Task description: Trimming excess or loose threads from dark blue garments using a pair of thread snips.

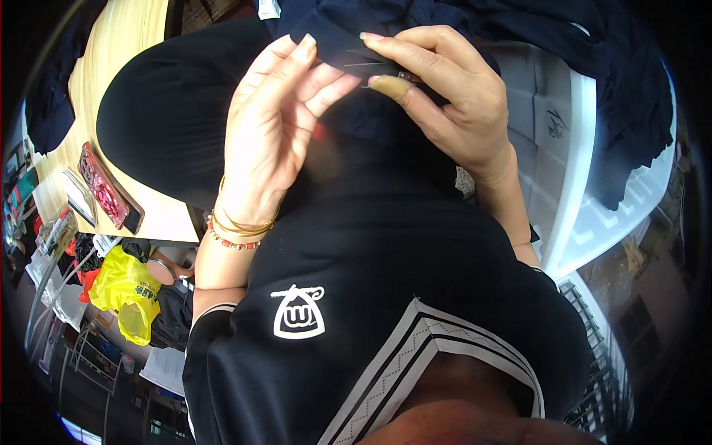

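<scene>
Thread snips [406, 76] gripped in fingers of right hand [466, 100], with parted blades [361, 64] over navy fabric [332, 33]; for left hand [271, 122], uncertain grip of fingers; apparently mid-trimming, with remainder unclear.

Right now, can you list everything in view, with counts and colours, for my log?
Cloth: count unclear, dark navy, around the hands and over the bin; more dark fabric at far left
Small snips: one, metallic, in the right hand, blades apart
White tag: one, top edge
Table: one, pale wood, left
Wallet-like case: one, red patterned, on the table
Flat item: one, whitish and dark, beside the case
Yellow bag: one, lower left, among blurred clutter
Bin: one, white, right
Bracelets: at least two, gold and red-beaded, left wrist
Thumb covering: one, yellowish, right thumb
Clothing: black, white-trimmed, on the wearer
Hands: two, bare, top centre: left, right
</scene>
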Tool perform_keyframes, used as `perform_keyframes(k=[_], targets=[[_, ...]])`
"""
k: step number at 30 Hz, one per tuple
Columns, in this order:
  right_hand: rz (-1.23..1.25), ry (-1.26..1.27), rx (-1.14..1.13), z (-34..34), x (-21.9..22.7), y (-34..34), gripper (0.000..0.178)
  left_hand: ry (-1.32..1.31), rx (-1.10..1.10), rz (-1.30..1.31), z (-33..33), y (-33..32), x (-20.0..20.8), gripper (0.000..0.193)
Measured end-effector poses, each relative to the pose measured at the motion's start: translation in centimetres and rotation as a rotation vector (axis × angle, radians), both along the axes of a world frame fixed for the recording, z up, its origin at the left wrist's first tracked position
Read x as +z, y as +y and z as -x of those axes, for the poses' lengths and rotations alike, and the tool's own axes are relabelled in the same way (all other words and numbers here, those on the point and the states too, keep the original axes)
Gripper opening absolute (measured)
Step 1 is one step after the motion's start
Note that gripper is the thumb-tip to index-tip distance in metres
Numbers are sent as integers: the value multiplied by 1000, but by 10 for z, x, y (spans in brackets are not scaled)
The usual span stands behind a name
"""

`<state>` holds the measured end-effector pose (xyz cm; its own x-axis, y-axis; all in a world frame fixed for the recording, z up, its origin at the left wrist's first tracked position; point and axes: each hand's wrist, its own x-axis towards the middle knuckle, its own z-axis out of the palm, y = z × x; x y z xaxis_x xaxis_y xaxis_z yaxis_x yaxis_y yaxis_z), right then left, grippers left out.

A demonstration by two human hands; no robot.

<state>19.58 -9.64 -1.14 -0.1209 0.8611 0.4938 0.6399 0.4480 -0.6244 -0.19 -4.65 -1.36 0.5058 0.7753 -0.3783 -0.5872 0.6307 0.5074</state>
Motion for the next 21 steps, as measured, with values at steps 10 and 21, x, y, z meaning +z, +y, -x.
perform_keyframes(k=[10,21], targets=[[-42,-2,-37,0,-5,6,24,135,19,-89,-10,-2,7,14],[493,726,-31,-20,3,11,21,1011,-271,-1376,-17,27,10,29]])
